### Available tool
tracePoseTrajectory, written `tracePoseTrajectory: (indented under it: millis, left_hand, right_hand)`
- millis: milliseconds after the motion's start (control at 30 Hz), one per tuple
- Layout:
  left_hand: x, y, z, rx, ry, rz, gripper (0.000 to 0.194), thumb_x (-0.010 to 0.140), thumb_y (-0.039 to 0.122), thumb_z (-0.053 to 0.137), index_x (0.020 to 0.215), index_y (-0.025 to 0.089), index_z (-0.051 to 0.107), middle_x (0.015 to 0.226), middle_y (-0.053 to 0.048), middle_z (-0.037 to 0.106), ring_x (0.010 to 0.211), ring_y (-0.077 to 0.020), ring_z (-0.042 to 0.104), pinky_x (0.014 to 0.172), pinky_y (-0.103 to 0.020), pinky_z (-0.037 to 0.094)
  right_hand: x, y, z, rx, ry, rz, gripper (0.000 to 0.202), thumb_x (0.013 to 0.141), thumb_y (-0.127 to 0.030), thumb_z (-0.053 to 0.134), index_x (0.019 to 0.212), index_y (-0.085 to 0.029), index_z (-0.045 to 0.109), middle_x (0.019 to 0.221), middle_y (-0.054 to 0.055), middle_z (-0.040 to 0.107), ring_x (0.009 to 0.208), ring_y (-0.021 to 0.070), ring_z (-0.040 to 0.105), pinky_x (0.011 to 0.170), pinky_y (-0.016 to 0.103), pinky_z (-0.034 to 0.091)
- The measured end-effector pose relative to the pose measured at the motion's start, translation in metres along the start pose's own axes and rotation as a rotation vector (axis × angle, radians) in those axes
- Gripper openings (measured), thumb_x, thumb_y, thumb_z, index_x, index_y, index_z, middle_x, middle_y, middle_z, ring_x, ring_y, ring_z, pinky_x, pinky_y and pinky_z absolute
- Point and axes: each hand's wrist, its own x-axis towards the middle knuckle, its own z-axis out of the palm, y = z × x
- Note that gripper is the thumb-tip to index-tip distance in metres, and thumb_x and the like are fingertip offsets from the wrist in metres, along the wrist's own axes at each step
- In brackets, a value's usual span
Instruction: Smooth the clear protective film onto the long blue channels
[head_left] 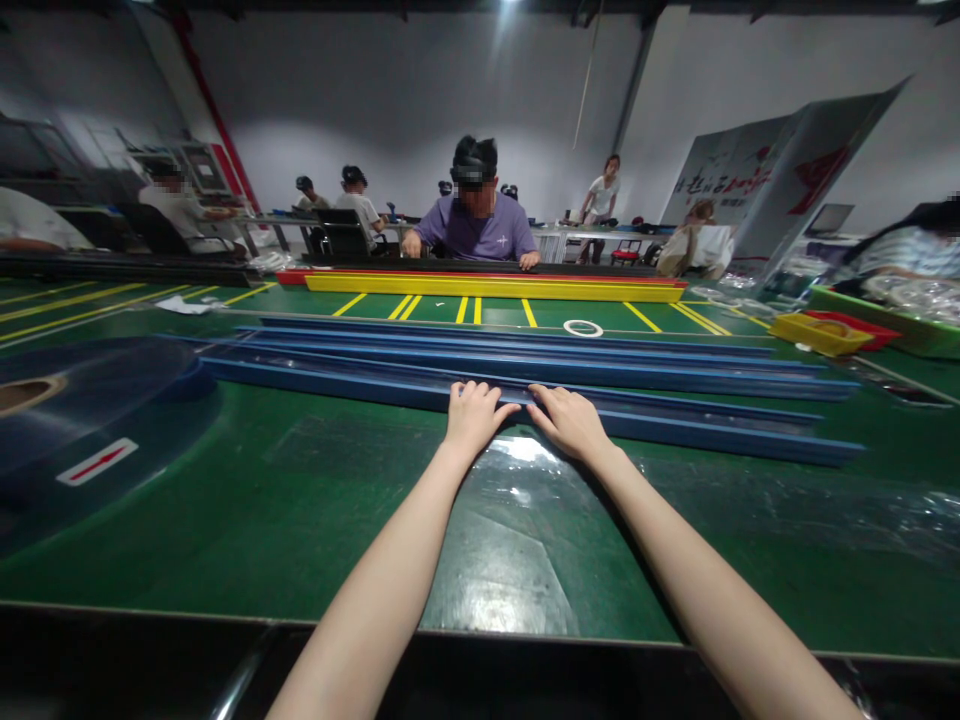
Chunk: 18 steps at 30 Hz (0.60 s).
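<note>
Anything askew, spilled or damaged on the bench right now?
Slightly askew: the front blue channel, under the left hand and right hand, isn't parallel with the blue channels behind; the gap widens rightward. I see no spill or obvious damage.

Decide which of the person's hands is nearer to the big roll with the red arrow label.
Left. The left hand touches the nearest blue channel, to the right of the big roll; the right hand touches that channel farther right.
</note>
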Motion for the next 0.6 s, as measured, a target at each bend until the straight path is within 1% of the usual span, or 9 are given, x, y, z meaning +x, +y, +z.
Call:
tracePoseTrajectory:
  millis: [133,267,400,500,600]
  left_hand:
    - [-0.0001,-0.0001,0.0007,-0.023,0.007,-0.002,0.042,0.082,0.053,0.042,0.085,0.018,0.064,0.086,-0.009,0.063,0.088,-0.0235,0.051,0.083,-0.038,0.028]
    - [0.0002,-0.0003,0.0012,-0.019,0.007,0.001,0.042,0.082,0.053,0.042,0.085,0.018,0.064,0.085,-0.009,0.063,0.088,-0.0236,0.051,0.082,-0.038,0.029]
    - [0.0003,-0.0003,0.0011,0.003,0.009,0.011,0.041,0.083,0.052,0.040,0.085,0.018,0.063,0.085,-0.008,0.063,0.088,-0.0238,0.051,0.081,-0.038,0.029]
    - [0.0001,-0.0002,0.0011,0.014,0.005,0.013,0.040,0.084,0.051,0.040,0.085,0.019,0.063,0.085,-0.008,0.063,0.087,-0.0234,0.051,0.080,-0.038,0.029]
    - [-0.0001,-0.0002,0.0012,0.003,0.005,0.014,0.040,0.084,0.051,0.040,0.085,0.019,0.063,0.085,-0.008,0.063,0.087,-0.0235,0.051,0.080,-0.038,0.029]
  right_hand:
    - [0.0006,-0.0006,-0.0003,0.012,0.005,0.034,0.045,0.091,-0.041,0.025,0.121,-0.016,0.047,0.103,0.011,0.064,0.091,0.0188,0.057,0.072,0.027,0.036]
    - [0.0010,-0.0008,-0.0022,0.023,-0.001,0.026,0.045,0.091,-0.041,0.025,0.121,-0.016,0.046,0.103,0.010,0.064,0.092,0.0190,0.057,0.072,0.026,0.037]
    - [0.0026,-0.0028,-0.0036,-0.012,-0.016,-0.049,0.047,0.090,-0.043,0.026,0.122,-0.014,0.046,0.103,0.012,0.063,0.092,0.0195,0.056,0.075,0.027,0.036]
    - [0.0044,-0.0049,-0.0029,-0.042,-0.026,-0.111,0.046,0.090,-0.043,0.027,0.117,-0.014,0.049,0.103,0.013,0.063,0.092,0.0194,0.056,0.076,0.028,0.035]
    - [0.0057,-0.0061,-0.0020,-0.048,-0.030,-0.134,0.043,0.090,-0.042,0.027,0.113,-0.015,0.052,0.100,0.012,0.064,0.090,0.0187,0.056,0.075,0.027,0.035]
